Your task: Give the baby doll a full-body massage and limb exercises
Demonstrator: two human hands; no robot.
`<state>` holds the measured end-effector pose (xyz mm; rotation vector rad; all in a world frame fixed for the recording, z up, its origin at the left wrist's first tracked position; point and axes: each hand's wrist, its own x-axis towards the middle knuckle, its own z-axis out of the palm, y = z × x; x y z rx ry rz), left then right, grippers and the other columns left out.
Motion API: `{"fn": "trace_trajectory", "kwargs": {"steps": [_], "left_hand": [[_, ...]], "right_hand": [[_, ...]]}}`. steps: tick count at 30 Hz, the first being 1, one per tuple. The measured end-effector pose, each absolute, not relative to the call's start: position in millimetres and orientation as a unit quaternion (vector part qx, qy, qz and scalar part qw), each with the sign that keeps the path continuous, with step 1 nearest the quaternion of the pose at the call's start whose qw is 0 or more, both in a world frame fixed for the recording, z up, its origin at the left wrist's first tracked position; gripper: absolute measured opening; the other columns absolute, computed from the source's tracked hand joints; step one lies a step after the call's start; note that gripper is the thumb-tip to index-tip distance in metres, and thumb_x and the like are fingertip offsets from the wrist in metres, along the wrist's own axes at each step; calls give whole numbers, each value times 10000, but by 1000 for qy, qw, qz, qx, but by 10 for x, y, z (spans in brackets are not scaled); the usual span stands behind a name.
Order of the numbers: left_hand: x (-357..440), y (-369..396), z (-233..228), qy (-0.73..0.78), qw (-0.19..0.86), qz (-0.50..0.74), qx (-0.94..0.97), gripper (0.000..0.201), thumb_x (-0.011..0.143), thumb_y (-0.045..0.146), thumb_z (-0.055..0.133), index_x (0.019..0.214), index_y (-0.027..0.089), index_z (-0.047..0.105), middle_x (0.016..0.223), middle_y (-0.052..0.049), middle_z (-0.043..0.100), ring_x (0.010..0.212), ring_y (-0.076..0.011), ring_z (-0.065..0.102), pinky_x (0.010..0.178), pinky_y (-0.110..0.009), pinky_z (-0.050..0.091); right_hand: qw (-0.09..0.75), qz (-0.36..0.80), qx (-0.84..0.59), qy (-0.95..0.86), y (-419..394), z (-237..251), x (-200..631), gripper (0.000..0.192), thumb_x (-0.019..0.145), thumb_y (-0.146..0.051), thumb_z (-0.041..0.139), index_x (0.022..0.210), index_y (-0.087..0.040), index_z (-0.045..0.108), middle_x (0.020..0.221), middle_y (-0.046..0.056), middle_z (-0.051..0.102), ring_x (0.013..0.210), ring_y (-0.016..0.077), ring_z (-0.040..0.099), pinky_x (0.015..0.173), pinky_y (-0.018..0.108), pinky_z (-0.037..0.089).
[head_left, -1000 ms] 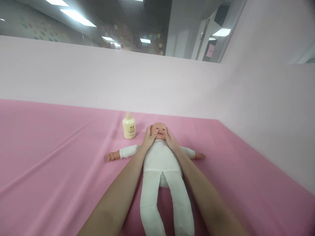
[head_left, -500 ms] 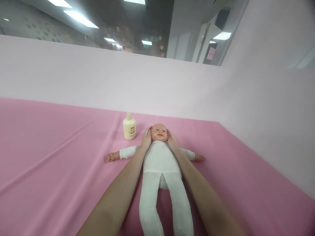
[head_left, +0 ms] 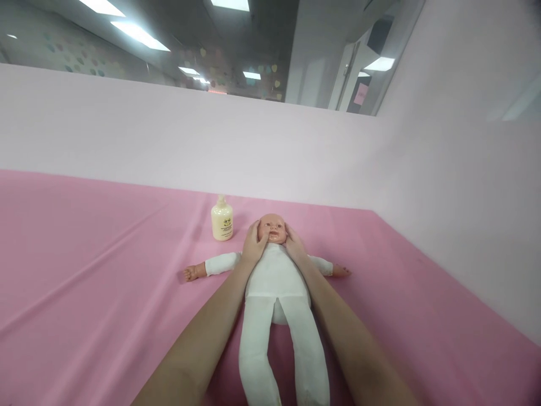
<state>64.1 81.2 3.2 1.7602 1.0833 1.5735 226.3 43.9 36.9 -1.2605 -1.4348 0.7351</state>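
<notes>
Doll lies on its back on the pink sheet, head away from me, arms spread out to both sides and legs running down between my forearms toward the bottom of the view. My left hand cups the left side of its head, fingers up along the cheek, and my right hand does the same on the other side; both hands are open and curved, pressed flat against the face rather than closed around anything. As I judge it, the work is on the face now, with my palms at the cheeks; the white body suit looks smooth and undisturbed, and I can't tell whether anything has been rubbed onto the face. A cream bottle stands upright just beyond the doll's shoulder on my left, near my left hand but not touching it, its pump top on. Room is good: the sheet runs wide and bare to my left, and there is a fair strip to my right before the pale wall, which also closes off the far side behind the head. The bottle is the only thing close enough to knock.
</notes>
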Motion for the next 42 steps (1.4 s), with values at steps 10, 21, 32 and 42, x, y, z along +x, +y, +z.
{"fn": "trace_trajectory", "kwargs": {"steps": [10,21,32,42], "left_hand": [[553,617,94,438,337,508,661,882,742,593,709,1466,240,351,1502,-145,416,1337,-333,459,1099,-479,367],[588,727,84,397,363,524,661,876,750,542,725,1460,207,336,1496,-155,414,1377,-302,417,1133,-456,344],[584,861,-18,396,360,531,657,678,859,525,604,1427,221,394,1502,-127,406,1397,-270,387,1165,-444,303],[588,920,-55,405,358,562,626,491,982,522,337,1349,230,484,1429,-90,499,1361,-218,429,1172,-436,292]], "right_hand": [[437,280,-607,-602,186,312,2305,823,823,-645,560,1511,-272,307,1346,69,603,1248,269,563,1120,474,346],[464,292,-574,-608,271,323,2325,690,864,-602,527,1441,-234,441,1391,81,571,1219,259,584,1088,437,395],[490,303,-555,-600,271,305,2324,616,911,-638,397,1402,-281,502,1359,17,601,1322,262,497,1164,467,331],[508,300,-559,-582,316,333,2301,517,939,-482,358,1322,-212,576,1301,62,641,1230,257,577,1086,435,440]]}}
